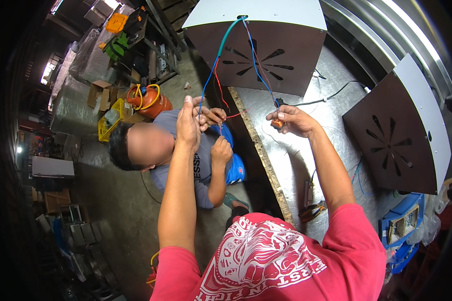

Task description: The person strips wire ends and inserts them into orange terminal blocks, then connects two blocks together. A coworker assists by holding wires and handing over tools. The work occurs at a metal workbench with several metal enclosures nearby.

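Note:
My left hand is closed at the lower end of a blue wire, which comes with a red wire out of a green sleeve. My right hand pinches a small dark piece with a glowing orange face; its exact kind is unclear. Thin wires run down to it from the hole in a white-and-brown metal box with petal-shaped slots. Beside my left hand, a co-worker's upper hand and lower hand hold a thin reddish wire between them.
A second slotted box stands on the metal tabletop at right. Pliers lie near the table's edge, and a black cable crosses the top. Leftward are an orange gas cylinder, a yellow crate and the crouching co-worker.

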Tool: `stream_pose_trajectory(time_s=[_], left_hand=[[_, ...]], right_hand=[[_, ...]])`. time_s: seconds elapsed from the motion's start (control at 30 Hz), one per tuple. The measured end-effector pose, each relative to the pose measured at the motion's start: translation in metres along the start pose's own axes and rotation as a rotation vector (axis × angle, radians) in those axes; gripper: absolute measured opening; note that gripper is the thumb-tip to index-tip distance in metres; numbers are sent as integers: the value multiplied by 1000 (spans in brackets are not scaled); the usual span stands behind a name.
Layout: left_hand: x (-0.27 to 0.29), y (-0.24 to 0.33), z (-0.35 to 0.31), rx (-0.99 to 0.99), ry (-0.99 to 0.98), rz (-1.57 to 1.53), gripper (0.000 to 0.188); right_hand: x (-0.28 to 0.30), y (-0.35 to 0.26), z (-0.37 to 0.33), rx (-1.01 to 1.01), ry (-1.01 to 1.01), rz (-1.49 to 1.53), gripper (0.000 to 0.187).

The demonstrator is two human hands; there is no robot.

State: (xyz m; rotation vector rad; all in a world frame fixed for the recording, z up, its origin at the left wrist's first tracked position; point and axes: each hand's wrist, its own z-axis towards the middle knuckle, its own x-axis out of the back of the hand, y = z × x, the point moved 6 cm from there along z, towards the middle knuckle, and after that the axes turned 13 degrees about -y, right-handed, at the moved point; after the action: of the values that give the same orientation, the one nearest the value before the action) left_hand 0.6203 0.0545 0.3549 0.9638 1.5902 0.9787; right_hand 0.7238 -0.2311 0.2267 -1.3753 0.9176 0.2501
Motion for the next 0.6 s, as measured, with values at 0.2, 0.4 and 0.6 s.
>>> stream_pose_trajectory(time_s=[0.2, 0.4, 0.6], left_hand=[[-11, 5, -3, -18, -38, 203, 44], [-12, 3, -2, -1, -104, 196, 52], [-6, 3, -1, 24, -172, 171, 53]], right_hand=[[-2, -1, 0, 3, 2, -5, 23], [-2, -2, -1, -5, 15, -16, 23], [-3, -2, 0, 0, 8, -2, 23]])
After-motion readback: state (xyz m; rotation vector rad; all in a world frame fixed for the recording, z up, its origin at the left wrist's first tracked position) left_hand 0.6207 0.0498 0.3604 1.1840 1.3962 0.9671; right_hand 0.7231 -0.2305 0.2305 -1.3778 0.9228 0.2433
